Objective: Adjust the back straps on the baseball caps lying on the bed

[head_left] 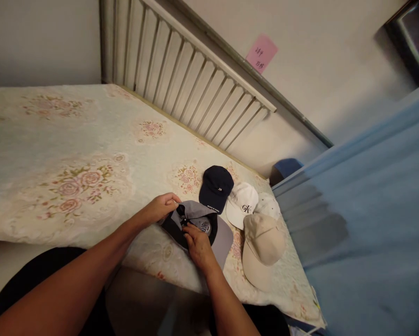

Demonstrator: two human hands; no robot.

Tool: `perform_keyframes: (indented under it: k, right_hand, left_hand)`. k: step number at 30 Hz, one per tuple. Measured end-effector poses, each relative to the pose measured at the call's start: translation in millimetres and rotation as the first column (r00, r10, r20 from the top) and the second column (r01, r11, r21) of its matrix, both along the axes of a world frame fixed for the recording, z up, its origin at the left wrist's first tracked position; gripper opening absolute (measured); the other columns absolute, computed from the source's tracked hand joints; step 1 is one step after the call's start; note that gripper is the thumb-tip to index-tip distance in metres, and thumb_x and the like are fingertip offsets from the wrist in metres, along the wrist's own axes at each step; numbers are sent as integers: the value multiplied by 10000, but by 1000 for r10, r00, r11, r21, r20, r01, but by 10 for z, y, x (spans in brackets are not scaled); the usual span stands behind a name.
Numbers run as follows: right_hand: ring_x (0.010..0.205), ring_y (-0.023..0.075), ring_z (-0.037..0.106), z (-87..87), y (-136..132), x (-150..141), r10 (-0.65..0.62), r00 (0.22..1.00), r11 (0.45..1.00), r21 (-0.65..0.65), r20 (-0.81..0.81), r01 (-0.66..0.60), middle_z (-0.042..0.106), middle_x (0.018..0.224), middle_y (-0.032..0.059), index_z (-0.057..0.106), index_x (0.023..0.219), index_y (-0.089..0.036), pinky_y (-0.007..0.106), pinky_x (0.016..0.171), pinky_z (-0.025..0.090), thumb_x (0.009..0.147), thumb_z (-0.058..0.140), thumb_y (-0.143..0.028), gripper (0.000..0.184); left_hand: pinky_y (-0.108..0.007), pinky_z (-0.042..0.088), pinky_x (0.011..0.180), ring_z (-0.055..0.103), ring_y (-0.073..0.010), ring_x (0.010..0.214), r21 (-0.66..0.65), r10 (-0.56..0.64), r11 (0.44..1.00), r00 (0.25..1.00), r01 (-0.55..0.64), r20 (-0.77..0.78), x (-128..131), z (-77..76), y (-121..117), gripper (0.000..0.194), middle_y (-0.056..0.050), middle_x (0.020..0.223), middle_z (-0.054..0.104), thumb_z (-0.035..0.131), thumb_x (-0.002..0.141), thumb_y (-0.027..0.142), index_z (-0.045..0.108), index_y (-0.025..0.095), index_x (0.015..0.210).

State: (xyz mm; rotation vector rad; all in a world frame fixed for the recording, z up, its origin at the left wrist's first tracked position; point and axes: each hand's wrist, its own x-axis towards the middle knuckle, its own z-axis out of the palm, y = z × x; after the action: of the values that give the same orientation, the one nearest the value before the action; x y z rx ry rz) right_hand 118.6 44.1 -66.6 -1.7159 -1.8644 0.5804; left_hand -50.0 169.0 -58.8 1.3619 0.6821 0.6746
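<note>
A grey cap (225, 235) is held upside down near the bed's front edge, its dark inner band and inside showing. My left hand (162, 206) pinches the back rim of this cap. The fingers of my right hand (198, 242) are closed inside the opening, at the dark strap; what exactly they grip is partly hidden. Just beyond lies a navy cap (216, 184) with small white lettering on its brim. To its right are a white cap (243, 200) with black "CK" letters, another white cap (269, 205) partly covered, and a beige cap (265, 242).
The caps lie on a bed with a floral cover (118, 140). A pale metal railing (195, 70) runs along the wall side. A blue curtain (363, 200) hangs at the right, and a pink note (261, 52) is stuck to the wall.
</note>
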Motion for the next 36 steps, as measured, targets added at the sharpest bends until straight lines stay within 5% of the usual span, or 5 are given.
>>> perform_keyframes:
  k: [8,13,17,24,36]
  right_hand:
    - [796,179,639,273,-117,-209,49,996,997,-64,-73,-53,699,858,29,660,1055,-205,282,752,488,915,433,-292,281]
    - [975,232,624,322,-217,-375,49,996,999,-17,-74,-51,663,1127,60,513,1284,-231,327,855,477,789,622,-270,509]
    - [1008,264,628,119,-213,-318,-60,997,998,-3,51,60,668,1131,120,505,1308,-183,376,888,470,752,521,-102,561]
    - [833,188,634,178,-129,-83,-289,927,956,-29,-240,290,709,891,22,683,1010,-201,276,766,470,844,447,-225,290]
    - [659,143,519,183,-198,-86,-158,958,977,-179,-241,116,607,693,-12,677,812,-168,229,597,397,858,479,-305,245]
  left_hand:
    - [-191,235,413,350,-63,405,-9,-39,999,999,39,28,-14,54,-24,230,100,502,382,539,783,352,535,189,946]
    - [-197,226,410,342,-69,399,6,-56,998,998,56,11,-22,42,-26,268,95,495,387,530,786,379,536,188,974]
    - [-212,284,448,403,-91,452,44,-77,996,997,78,-14,-56,93,-35,329,80,527,410,516,792,403,544,185,1037]
    - [-222,318,505,459,-120,567,170,-370,909,925,380,-88,-140,74,-51,783,42,661,491,696,660,338,403,232,1380]
    - [-316,423,863,557,-193,905,545,9,838,997,34,-76,-81,56,16,191,-47,912,618,480,813,311,631,196,833]
